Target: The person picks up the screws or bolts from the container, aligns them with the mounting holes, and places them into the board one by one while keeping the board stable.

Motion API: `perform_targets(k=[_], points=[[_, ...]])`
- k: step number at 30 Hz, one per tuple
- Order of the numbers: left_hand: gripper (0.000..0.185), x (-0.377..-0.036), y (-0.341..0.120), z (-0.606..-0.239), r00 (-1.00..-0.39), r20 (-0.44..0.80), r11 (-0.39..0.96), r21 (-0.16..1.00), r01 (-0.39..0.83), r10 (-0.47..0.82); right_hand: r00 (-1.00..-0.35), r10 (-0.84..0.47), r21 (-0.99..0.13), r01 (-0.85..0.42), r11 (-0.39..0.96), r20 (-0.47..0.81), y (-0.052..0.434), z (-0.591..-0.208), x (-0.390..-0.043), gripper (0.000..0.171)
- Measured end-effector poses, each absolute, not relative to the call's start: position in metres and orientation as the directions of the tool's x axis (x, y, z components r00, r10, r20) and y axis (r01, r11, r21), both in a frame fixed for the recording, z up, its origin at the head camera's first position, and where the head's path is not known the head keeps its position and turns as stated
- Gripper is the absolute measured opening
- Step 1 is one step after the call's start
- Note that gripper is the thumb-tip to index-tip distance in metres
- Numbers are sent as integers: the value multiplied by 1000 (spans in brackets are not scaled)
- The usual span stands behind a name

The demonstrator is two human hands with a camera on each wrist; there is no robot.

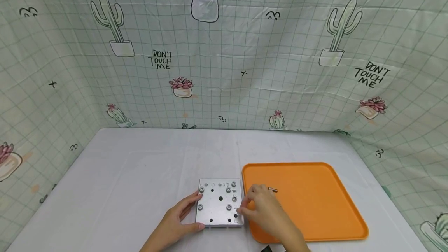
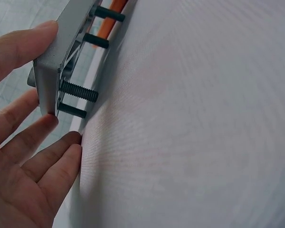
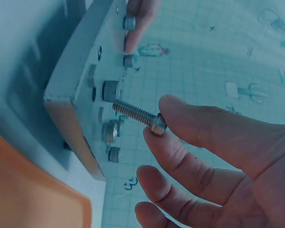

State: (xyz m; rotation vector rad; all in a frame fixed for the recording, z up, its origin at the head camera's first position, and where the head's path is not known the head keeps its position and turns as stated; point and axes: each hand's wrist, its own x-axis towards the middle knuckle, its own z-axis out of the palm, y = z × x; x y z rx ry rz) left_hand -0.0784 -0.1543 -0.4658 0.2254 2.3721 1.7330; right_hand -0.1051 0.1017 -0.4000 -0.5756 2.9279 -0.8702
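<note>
Pinching fingers (image 3: 180,142) aiming bolt (image 3: 138,113) platewards

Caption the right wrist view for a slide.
Right hand pinches a bolt by its head, threaded end pointing at the metal plate already carrying several bolts.
</note>
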Motion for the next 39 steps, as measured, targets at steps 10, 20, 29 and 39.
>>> perform_targets(k=[10, 20, 29, 39], points=[[72, -79, -154, -466, -971, -55, 302, 953, 20, 235, -915, -398, -485, -380, 788, 70, 97, -410, -105, 19], [73, -79, -154, -466, -971, -53, 300, 954, 20, 232, -913, -402, -475, -386, 791, 73, 94, -414, -104, 19], [73, -79, -155, -468, -971, -46, 301, 953, 28, 235, -907, -417, -469, -393, 791, 57, 94, -416, -104, 16], [73, -78, -155, -470, -972, -50, 299, 954, 22, 230, -918, -395, -534, -355, 767, 43, 99, -413, -106, 14]])
